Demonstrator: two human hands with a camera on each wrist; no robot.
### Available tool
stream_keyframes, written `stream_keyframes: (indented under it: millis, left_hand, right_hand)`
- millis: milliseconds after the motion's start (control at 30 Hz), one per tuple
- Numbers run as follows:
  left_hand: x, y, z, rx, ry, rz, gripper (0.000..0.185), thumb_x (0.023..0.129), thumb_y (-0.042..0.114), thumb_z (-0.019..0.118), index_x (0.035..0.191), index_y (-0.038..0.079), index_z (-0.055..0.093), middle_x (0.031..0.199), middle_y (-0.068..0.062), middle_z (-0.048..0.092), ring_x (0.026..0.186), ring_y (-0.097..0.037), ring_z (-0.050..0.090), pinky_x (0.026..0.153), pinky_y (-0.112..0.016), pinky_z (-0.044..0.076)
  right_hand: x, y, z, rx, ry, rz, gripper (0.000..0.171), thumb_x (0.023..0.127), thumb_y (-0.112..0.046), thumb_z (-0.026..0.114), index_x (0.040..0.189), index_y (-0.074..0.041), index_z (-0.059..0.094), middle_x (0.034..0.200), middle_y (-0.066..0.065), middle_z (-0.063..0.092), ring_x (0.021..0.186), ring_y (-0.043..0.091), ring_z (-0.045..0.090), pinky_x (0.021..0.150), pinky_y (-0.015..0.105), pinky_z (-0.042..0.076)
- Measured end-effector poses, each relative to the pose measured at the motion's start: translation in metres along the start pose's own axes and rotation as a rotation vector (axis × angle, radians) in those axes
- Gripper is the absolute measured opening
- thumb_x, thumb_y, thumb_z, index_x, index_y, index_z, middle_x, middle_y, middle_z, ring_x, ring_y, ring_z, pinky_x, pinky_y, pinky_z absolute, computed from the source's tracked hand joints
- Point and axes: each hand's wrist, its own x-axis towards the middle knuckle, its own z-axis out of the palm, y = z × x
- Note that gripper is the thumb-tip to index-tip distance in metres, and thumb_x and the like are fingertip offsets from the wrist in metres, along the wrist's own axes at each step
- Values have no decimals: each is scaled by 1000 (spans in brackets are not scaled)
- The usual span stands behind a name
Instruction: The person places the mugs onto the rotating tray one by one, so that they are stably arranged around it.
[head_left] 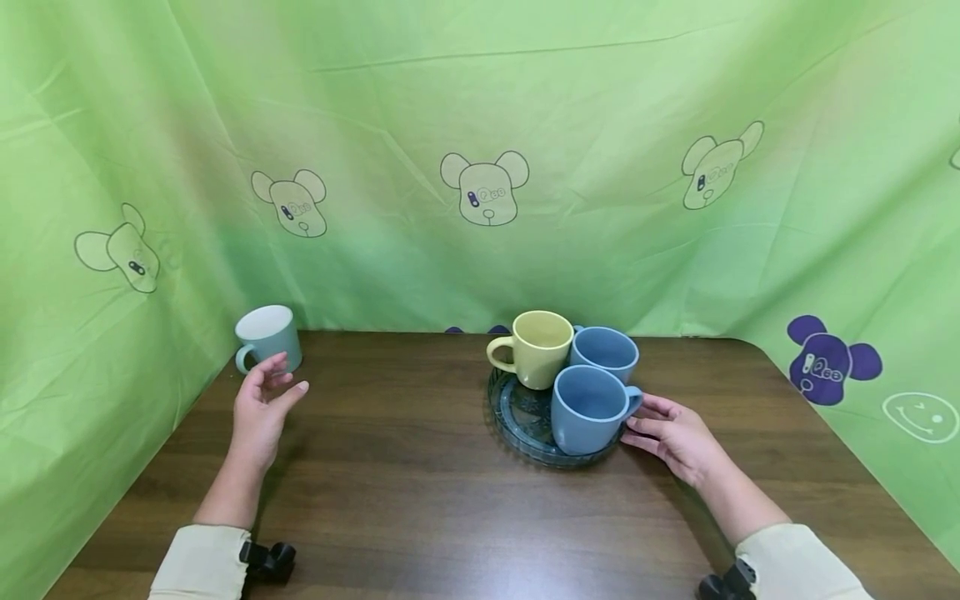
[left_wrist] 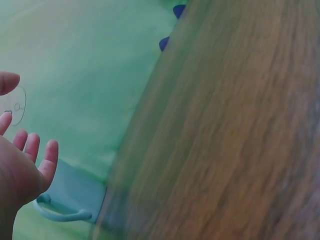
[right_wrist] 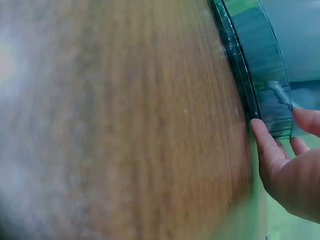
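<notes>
A pale teal mug (head_left: 268, 337) stands at the table's far left corner, its handle toward me; it shows blurred in the left wrist view (left_wrist: 70, 197). My left hand (head_left: 264, 398) hovers just in front of it with fingers spread, holding nothing. A dark glass tray (head_left: 517, 421) carries a yellow mug (head_left: 534, 348) and two blue mugs, one at the back (head_left: 604, 352) and one nearer me (head_left: 588, 407). My right hand (head_left: 667, 433) lies beside the tray's right rim (right_wrist: 272, 107); its straight fingers (right_wrist: 265, 145) touch the rim by the near mug's handle.
The brown wooden table (head_left: 420, 483) is bounded by a green printed curtain (head_left: 480, 150) at the back and both sides. Its right back corner is rounded. Bare wood stretches between the two hands and toward the front edge.
</notes>
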Motion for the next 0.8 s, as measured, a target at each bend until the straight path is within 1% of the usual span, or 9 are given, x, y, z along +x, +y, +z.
stream_keyframes:
  millis: [167,233,300,400,533,667,800]
  left_hand:
    - [1,0,-7,-14,19,-8,50,85,-14,63,129,10,54,117,6,49,113,-17,48,83,-9,47]
    - [2,0,-10,-28,27,-13,53,85,-16,61,133,6,52,120,6,49,114,-15,47,85,-9,47]
    - [4,-1,-13,-32,33,-22,57,85,-17,60,137,4,49,124,5,48,116,-14,45,90,-11,47]
    - [5,-2,-18,-23,29,-29,65,85,-16,61,144,0,40,138,-4,44,124,-20,42,102,-19,43]
    - [6,-2,-25,12,23,-43,73,86,-12,63,150,2,32,153,-11,33,137,-27,33,111,-29,37]
    - [7,-2,-31,40,26,-60,78,87,-9,65,153,7,27,157,-13,27,141,-25,27,116,-34,31]
    - [7,-1,-34,51,31,-65,81,88,-5,67,155,9,23,158,-15,24,143,-24,23,119,-42,24]
  right_hand:
    - [-1,-2,1,-9,23,13,41,87,20,52,100,-16,67,102,2,66,90,16,68,83,39,59]
    - [-1,-2,2,-15,29,19,40,87,19,53,100,-17,66,102,2,66,90,16,68,83,39,59]
    - [0,-3,1,-17,33,25,40,87,19,53,100,-17,65,102,1,66,91,16,68,83,39,59]
    - [0,-3,0,-22,36,38,40,87,18,54,101,-18,65,103,0,66,92,16,67,84,39,59]
    - [0,-3,0,-55,29,53,39,88,16,55,103,-19,63,105,0,64,92,16,66,85,41,59]
    - [0,-3,0,-74,24,61,39,88,16,55,104,-19,62,106,1,62,93,16,66,85,42,58]
    - [-1,-3,0,-74,23,64,40,88,16,55,105,-19,61,107,1,62,93,17,66,84,43,59]
